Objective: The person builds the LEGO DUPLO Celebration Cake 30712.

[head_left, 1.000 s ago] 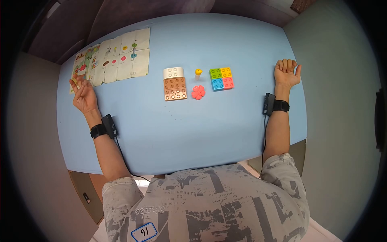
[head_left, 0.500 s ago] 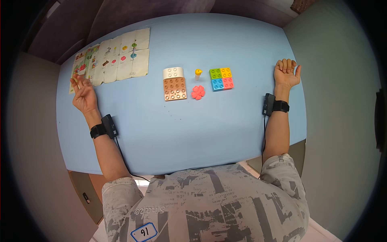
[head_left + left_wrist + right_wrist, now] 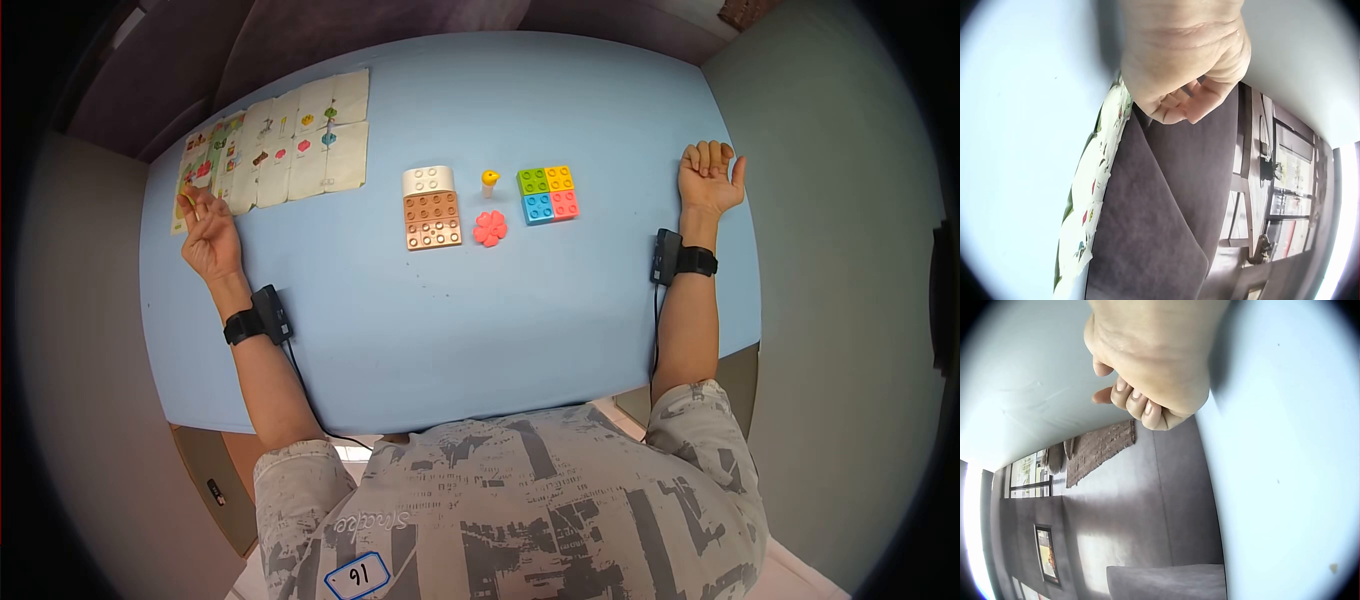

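Note:
The left hand (image 3: 212,238) lies palm up at the table's left, its fingertips over the lower left corner of a creased picture sheet (image 3: 345,160); its fingers are loosely bent. At the right edge the right hand (image 3: 711,180) rests palm up, fingers loosely curled, holding nothing. Mid-table are a white brick (image 3: 428,180), a brown brick (image 3: 432,208) and a shinier brown one (image 3: 434,235). Beside them are a yellow-topped peg (image 3: 490,183) and a coral flower (image 3: 490,229). Green (image 3: 533,181), yellow (image 3: 560,178), blue (image 3: 539,208) and pink (image 3: 565,206) bricks form a square.
The light-blue table (image 3: 450,350) has small dark specks below the brown bricks. Black wrist devices with cables sit on both forearms. A grey wall (image 3: 840,250) stands right of the table, and a dark sofa-like surface (image 3: 1147,219) lies beyond its far edge.
The sheet and the bricks appear very slightly shifted left in the head view. Both hands keep nearly the same places and shapes.

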The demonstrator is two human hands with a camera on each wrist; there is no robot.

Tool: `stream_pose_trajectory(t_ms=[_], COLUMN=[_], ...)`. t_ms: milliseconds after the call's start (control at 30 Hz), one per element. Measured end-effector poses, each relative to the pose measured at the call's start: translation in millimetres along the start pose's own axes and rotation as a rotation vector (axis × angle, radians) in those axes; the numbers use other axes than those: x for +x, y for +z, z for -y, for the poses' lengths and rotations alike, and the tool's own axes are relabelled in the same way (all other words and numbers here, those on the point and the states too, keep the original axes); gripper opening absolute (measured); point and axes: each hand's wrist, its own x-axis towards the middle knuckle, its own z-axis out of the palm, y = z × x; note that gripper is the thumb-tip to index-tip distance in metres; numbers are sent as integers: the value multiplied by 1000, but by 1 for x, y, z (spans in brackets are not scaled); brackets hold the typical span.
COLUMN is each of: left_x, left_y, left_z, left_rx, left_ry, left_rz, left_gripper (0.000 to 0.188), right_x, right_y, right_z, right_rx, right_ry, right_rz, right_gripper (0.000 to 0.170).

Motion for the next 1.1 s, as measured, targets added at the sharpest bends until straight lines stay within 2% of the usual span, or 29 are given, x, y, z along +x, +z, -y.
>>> stream_pose_trajectory(t_ms=[100,200,300,400,467,500,533,600,700,733,833,1100], left_x=[0,6,-4,-35,-59,-72,-86,-107,-127,-130,-132,-145], left_y=[1,6,76,173,212,222,227,235,237,240,234,221], left_z=[0,1,15,53,87,104,117,135,148,151,157,162], left_rx=[26,98,374,1024,1355,1588,1673,1744,1887,1939,1974,2066], left_ry=[5,-9,-47,-88,-188,-134,-104,-74,-173,-211,-150,-13], left_rz=[-27,51,87,206,460,591,706,930,1052,1053,1090,1151], left_gripper=[72,72,61,45,32,28,26,20,28,33,36,41], right_x=[-1,-1,-2,-18,-56,-75,-89,-105,-119,-122,-122,-127], right_y=[2,10,34,76,116,132,141,135,126,123,114,110], right_z=[-1,-4,-3,-20,-53,-67,-77,-87,-94,-95,-97,-100], right_rx=[-24,-258,-566,-1226,-1757,-1874,-1988,-2062,-2130,-2144,-2229,-2182], right_ry=[-3,-81,15,-26,-77,-106,-139,-78,-23,-14,-23,-110], right_rz=[5,29,384,689,789,905,1026,1116,1178,1185,1222,1153], right_gripper=[43,44,44,37,23,19,17,21,25,25,24,25])
